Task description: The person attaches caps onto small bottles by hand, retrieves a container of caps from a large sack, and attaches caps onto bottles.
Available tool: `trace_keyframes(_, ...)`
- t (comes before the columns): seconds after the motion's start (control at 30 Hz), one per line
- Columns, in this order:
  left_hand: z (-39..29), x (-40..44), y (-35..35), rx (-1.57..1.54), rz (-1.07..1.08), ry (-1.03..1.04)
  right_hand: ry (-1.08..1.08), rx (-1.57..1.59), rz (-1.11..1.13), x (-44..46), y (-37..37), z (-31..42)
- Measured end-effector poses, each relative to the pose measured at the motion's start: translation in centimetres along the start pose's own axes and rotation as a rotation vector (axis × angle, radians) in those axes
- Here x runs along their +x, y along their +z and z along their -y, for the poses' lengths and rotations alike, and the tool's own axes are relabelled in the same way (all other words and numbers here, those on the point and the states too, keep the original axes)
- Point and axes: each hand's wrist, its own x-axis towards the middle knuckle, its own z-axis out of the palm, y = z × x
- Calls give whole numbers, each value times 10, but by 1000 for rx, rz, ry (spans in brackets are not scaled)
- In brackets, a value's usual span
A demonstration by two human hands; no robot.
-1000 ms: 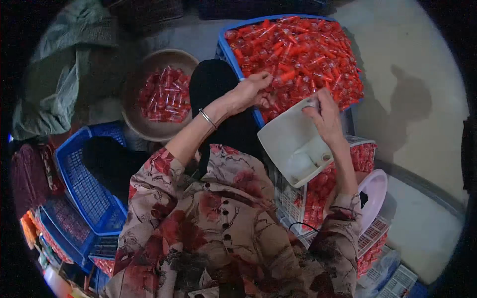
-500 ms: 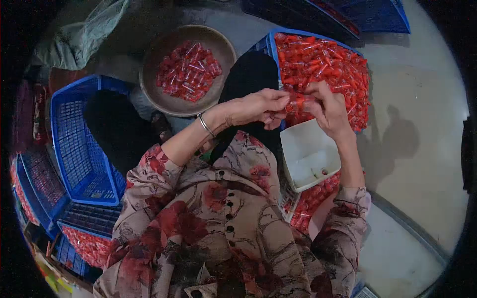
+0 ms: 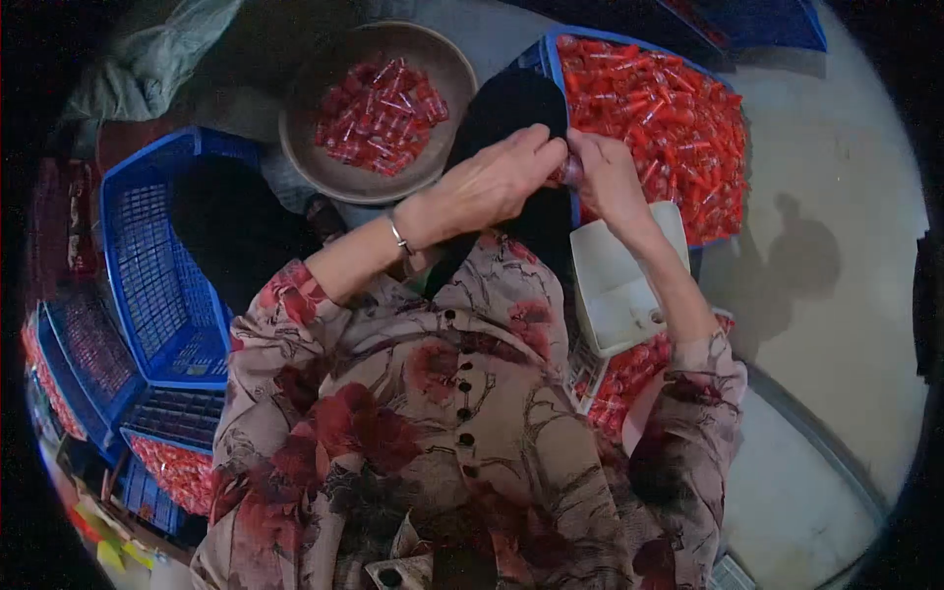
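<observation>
My left hand, with a bangle at its wrist, meets my right hand above my dark-clad knee. Both are closed, fingertips pinching a small clear-and-red plastic piece; most of it is hidden by the fingers. Just beyond and to the right stands a blue crate heaped with red pieces with clear parts. Beneath my right forearm is a white plastic container, with a small item at its near end.
A round basin at the back holds clear-and-red pieces. To the left stands a blue basket, with more crates of red pieces near it. Under the white container are further red pieces. A grey-green sack lies at the far left.
My hands have drawn closer together and shifted slightly away from me, now covering most of the plastic piece. The whole view has shifted a little.
</observation>
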Motion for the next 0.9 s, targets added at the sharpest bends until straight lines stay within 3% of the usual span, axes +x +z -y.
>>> trace_keyframes(0.03,2,-1,1,-39,2,8,566,333,231,-3,-2,7)
trace_keyframes(0.07,6,-2,2,-8,16,30,736,359,174,-8,4,12)
trace_keyframes(0.13,8,-4,1,47,72,36,768,456,219,-13,4,6)
trace_keyframes(0.2,13,-4,-5,183,138,102,580,573,532,-18,-12,-6)
trace_keyframes(0.23,14,-5,-10,261,84,115,603,437,439,-27,-24,6)
trace_keyframes(0.3,25,-11,-31,323,-32,12,289,214,150,-50,-51,-10)
trace_keyframes(0.33,38,-18,-45,305,-91,-96,263,49,151,-55,-75,-32)
trace_keyframes(0.4,101,-45,-65,679,-304,-106,302,-392,189,-89,-110,-80)
trace_keyframes(0.47,106,-33,-65,772,-351,-121,453,-851,357,-131,-128,-106)
trace_keyframes(0.53,90,-8,-56,846,-405,-116,367,-1144,449,-175,-121,-153)
trace_keyframes(0.63,48,50,11,241,-196,-53,425,-891,455,-176,-92,-138)
trace_keyframes(0.67,28,71,33,305,-136,-23,462,-861,395,-175,-81,-142)
trace_keyframes(0.73,15,108,80,125,-60,-2,490,-831,326,-184,-70,-161)
trace_keyframes(0.83,22,152,144,104,-96,-27,406,-799,199,-196,-70,-177)
trace_keyframes(0.9,31,176,162,286,-24,26,550,-852,139,-194,-61,-163)
